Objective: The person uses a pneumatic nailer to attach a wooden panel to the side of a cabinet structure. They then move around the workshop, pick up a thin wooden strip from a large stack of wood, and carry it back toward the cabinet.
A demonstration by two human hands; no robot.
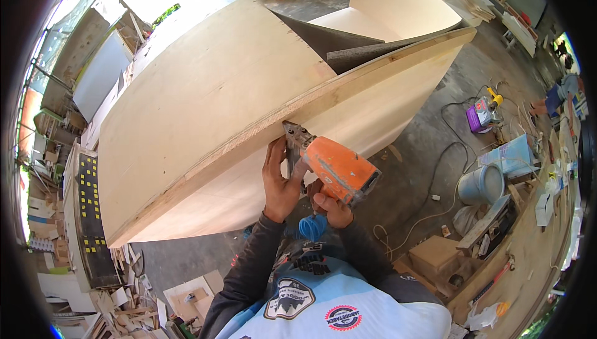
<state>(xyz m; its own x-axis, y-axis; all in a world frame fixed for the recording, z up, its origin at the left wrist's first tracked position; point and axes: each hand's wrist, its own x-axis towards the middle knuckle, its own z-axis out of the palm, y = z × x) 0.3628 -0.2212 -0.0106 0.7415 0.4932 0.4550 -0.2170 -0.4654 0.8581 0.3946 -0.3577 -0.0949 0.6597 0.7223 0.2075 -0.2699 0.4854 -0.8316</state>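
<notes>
An orange pneumatic nail gun point(341, 168) is in front of me, its dark metal nose touching the edge strip point(249, 143) of a large curved plywood panel point(211, 71). My right hand point(334, 208) is wrapped round its handle, below the orange body. On the other side my left hand point(283, 183) grips the gun's dark magazine near the nose, with the fingers reaching up close to the wood. A blue coiled air hose point(313, 227) hangs under the handle. My hands partly hide the handle and magazine.
Right of me, a blue-grey bucket point(480, 185), a cardboard box point(434, 257) and a purple container point(479, 115) stand near cords on the concrete floor. Wood scraps point(140, 314) lie at lower left. Another person point(559, 93) is at the far right. A curved pale panel point(404, 3) rises behind.
</notes>
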